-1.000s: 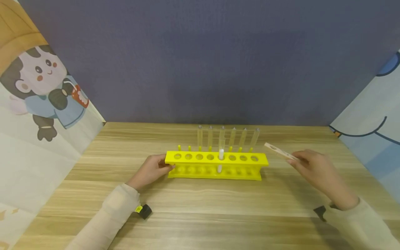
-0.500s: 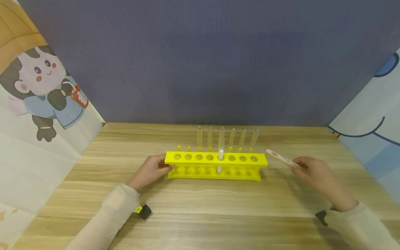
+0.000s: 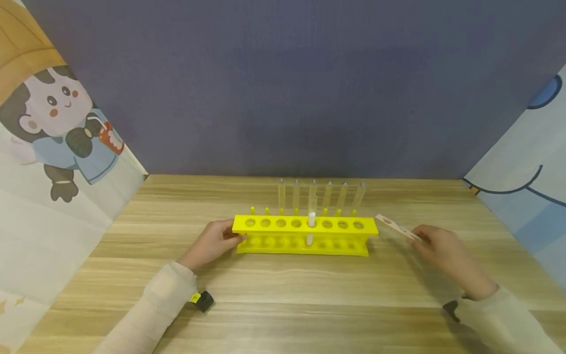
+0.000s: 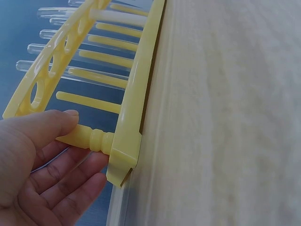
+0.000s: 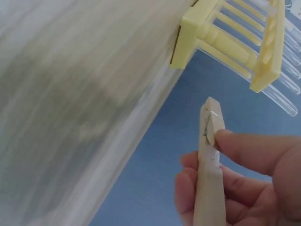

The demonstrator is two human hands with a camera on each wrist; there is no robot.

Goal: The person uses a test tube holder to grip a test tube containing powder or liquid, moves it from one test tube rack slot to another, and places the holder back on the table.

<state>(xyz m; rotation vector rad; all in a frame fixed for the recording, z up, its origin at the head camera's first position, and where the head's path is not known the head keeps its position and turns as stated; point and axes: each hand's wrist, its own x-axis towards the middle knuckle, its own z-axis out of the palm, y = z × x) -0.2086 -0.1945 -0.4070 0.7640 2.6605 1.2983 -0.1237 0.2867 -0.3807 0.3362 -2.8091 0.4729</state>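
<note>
A yellow test tube rack [image 3: 305, 224] stands on the table, with several clear test tubes [image 3: 296, 196] upside down on its back pegs. One more tube, with white contents [image 3: 311, 220], stands upright in a hole just right of the rack's middle. My left hand [image 3: 214, 242] grips the rack's left end; in the left wrist view its thumb and fingers are around the yellow end post [image 4: 84, 136]. To the right of the rack, my right hand [image 3: 448, 255] holds a wooden test tube holder [image 3: 395, 227], its tip pointing left near the rack's right end. A metal spring [image 5: 208, 123] shows on the holder.
The wood-grain table [image 3: 283, 305] ends at a dark blue panel [image 3: 287, 98] behind the rack. Printed sheets with cartoon figures [image 3: 66, 113] line the left and right sides.
My right hand and the wooden test tube holder have moved down slightly, towards the person. My left hand stays on the rack, and the tubes keep their places.
</note>
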